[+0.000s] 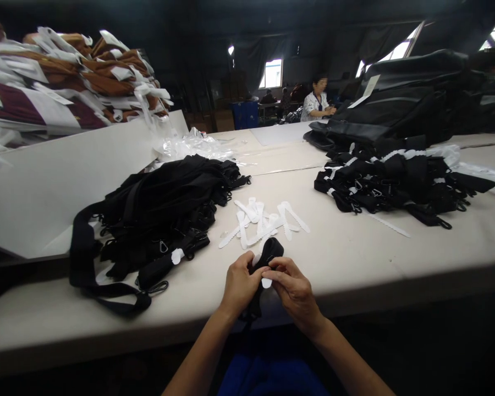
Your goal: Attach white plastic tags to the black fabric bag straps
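A folded black webbing strap [273, 248] is in my hands near the table's front edge. My left hand [240, 286] is closed around its left side, with the thumb pressed on the front. Around the strap goes a white paper band, whose rounded end [267, 282] shows below my fingertips. My right hand [297, 291] pinches this band against the strap. Just beyond lie several loose white serrated bands [253, 217]. To the left is a heap of black straps [160, 203] with metal hooks; to the right, a pile of bundled black straps [396, 179] with white bands.
A white board [74, 187] stands at the left, with stacked brown and maroon packed garments [107, 77] behind it. Clear plastic bags [193, 144] lie behind the left heap. Black bags [396, 104] are piled at the back right. A person [313, 104] sits farther off.
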Demonstrator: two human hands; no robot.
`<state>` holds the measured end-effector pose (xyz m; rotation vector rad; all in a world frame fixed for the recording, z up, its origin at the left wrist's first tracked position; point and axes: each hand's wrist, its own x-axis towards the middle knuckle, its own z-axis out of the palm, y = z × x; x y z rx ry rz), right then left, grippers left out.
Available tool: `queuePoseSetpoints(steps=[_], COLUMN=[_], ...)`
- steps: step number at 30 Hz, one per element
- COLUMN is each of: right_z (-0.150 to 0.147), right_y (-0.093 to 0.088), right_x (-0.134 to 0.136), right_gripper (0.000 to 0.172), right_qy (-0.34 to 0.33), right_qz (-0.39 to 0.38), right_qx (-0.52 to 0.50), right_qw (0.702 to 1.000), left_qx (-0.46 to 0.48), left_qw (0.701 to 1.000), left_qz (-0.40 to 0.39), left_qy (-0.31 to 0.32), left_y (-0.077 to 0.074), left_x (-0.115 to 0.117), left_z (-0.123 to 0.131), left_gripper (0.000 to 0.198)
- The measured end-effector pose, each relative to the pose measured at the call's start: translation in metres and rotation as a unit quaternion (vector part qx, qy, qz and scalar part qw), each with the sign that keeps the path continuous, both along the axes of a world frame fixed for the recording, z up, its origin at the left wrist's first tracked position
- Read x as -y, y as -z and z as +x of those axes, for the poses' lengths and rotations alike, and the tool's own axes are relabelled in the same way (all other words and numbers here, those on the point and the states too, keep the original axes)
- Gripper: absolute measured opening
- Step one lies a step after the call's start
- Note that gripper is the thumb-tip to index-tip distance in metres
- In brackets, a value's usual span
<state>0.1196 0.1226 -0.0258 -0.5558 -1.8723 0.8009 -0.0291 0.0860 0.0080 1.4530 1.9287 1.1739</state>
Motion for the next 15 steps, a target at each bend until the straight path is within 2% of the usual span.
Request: queuePoseSetpoints(steps=[3,7,11,15], right_z=[-0.005,-0.008,-0.015,-0.021], right_y=[-0.001,-0.009,-0.014,-0.018], right_x=[-0.006,-0.017,-0.019,-0.014], right_gripper=[0.021,0.017,0.016,0.021], right_qy=[-0.015,-0.055,-0.037,-0.005], right_qz=[-0.009,-0.09,-0.155,-0.157], right_qx=[0.007,0.008,-0.006,0.015], right_qw=[1.0,0.994,0.987,0.987], left_qx=[0.014,0.025,0.054,0.084], left_qw=[0.999,0.995,0.996,0.995], left_qz=[0.019,0.046,0.05,0.06], left_qy=[0.045,0.086,0.05,0.012], left_y=[0.003,0.006,0.009,0.008], left_x=[0.001,0.009,0.009,0.003], left_z=[-0.003,-0.001,0.001,0.001], left_gripper=[0.021,0.012,0.026,0.03])
